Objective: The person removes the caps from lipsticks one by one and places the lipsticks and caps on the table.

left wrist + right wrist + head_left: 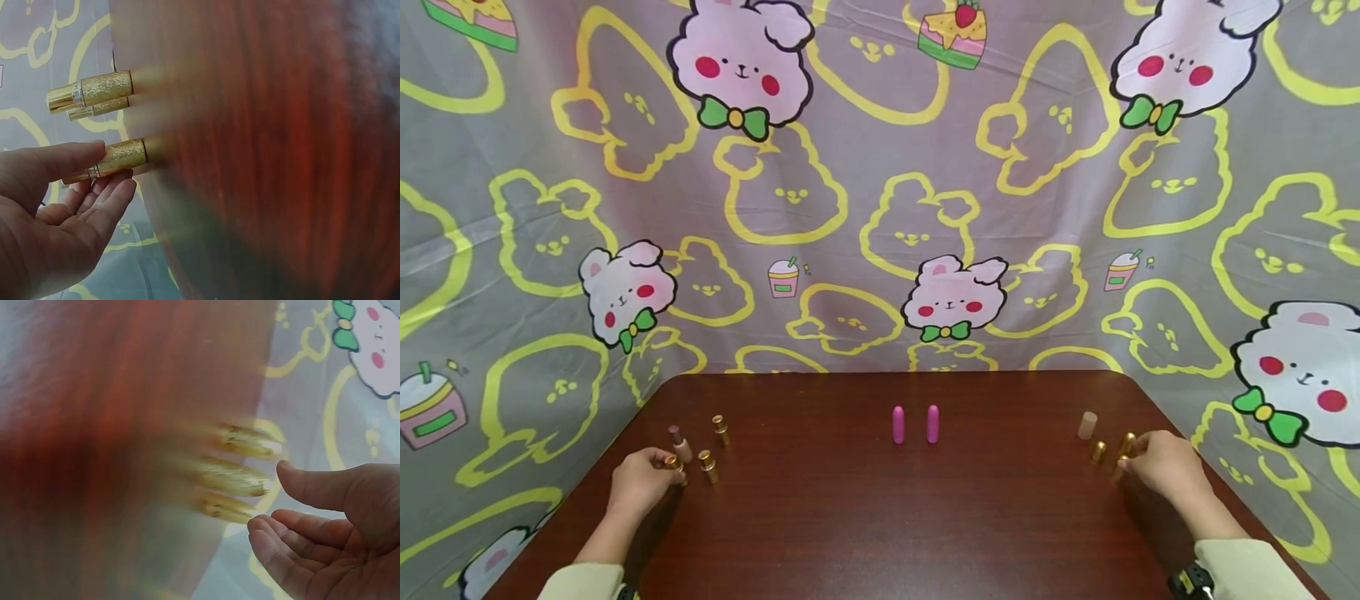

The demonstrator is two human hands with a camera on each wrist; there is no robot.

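3 gold tubes [708,467] stand upright at the left of the brown table [880,517], and what a glint: textured bodies, a silvery ring, a narrower polished end. The left hand [642,482] has the leftmost tube [128,156] pinched between thumb and fingers! Over on the right, 3 gold caps [234,477] with rounded tips stand close together, the right hand [1167,468] right there, thumb and fingers parted, no grip to be seen.

Tricky spots now: the left thumb and fingers cover part of the pinched tube, and in the left wrist view the other 2 tubes overlap. The caps are smeared by blur in the right wrist view; whether the right fingertips touch them, I cannot tell. Both pale sleeves [1255,571] run off the bottom edge.

Around them, a pinkish bottle [682,450] with a mauve top [675,434] stands just behind the pinched tube, a pale cap [1087,425] beyond the gold ones, and 2 magenta tubes [932,425] upright mid-table. Rabbit-print cloth [880,142] hangs behind.
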